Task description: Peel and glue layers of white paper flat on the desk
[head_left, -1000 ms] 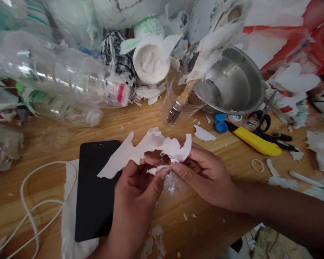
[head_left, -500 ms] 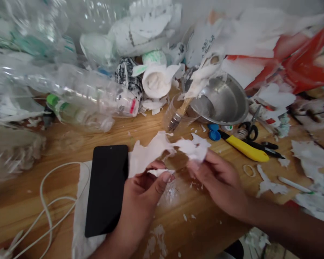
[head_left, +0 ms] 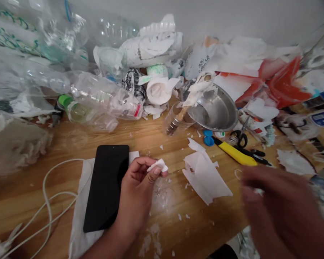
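Near the table's middle, my left hand (head_left: pixel 139 187) pinches a small folded piece of white paper (head_left: pixel 158 166) between thumb and fingers. To its right a torn sheet of thin white paper (head_left: pixel 206 176) lies flat, with ragged edges and a small hole. At the lower right, my right hand (head_left: pixel 278 205) is smeared by motion above the table edge. A bit of white shows beside its thumb, and whether the fingers hold it cannot be made out. A black phone (head_left: pixel 107 187) rests on white paper just left of my left hand.
Plastic bottles (head_left: pixel 102 93) crowd the back left. A brush (head_left: pixel 178 118) stands in a clear cup before a metal bowl (head_left: pixel 218 109). A yellow-handled cutter (head_left: pixel 236 153) and scissors (head_left: pixel 242 136) lie at right. A white cable (head_left: pixel 47 201) loops at left.
The torn paper sheet has left my right hand and now lies on the table. My right hand has moved right and down. My left hand still pinches the small piece.
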{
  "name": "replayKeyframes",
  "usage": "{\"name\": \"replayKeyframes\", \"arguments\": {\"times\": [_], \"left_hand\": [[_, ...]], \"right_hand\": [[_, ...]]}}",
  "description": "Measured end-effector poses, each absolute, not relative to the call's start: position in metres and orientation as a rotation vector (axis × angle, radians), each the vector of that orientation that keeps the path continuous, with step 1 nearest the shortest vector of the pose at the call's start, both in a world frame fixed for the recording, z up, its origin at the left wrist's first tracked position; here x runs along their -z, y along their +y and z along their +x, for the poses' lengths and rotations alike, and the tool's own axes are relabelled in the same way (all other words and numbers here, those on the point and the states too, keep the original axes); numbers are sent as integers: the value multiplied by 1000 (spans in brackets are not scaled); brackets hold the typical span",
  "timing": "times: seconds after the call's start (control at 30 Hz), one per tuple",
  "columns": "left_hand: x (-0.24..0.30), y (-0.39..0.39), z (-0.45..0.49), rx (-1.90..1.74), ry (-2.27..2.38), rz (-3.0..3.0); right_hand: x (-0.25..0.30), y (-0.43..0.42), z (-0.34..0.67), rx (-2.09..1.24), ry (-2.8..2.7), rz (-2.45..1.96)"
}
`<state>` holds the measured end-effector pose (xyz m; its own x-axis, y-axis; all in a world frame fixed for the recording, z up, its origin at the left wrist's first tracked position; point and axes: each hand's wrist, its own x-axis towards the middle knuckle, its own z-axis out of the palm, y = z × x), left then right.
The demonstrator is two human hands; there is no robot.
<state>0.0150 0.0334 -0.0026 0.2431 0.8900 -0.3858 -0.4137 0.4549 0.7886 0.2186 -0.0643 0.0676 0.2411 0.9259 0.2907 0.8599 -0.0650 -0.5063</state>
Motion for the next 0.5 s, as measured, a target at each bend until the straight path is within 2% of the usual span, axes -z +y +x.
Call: {"name": "replayKeyframes", "arguments": {"times": [0.07, 0.3, 0.5], "left_hand": [[3, 33, 15, -945, 955, 652], [1, 31, 15, -979, 1014, 795], [-4, 30, 14, -967, 1096, 887]], "right_hand": [[-63, -34, 190, -467, -1791, -1762], [-11, 24, 174, -763, -1695, -1393], [-11, 19, 187, -864, -1790, -1216]]}}
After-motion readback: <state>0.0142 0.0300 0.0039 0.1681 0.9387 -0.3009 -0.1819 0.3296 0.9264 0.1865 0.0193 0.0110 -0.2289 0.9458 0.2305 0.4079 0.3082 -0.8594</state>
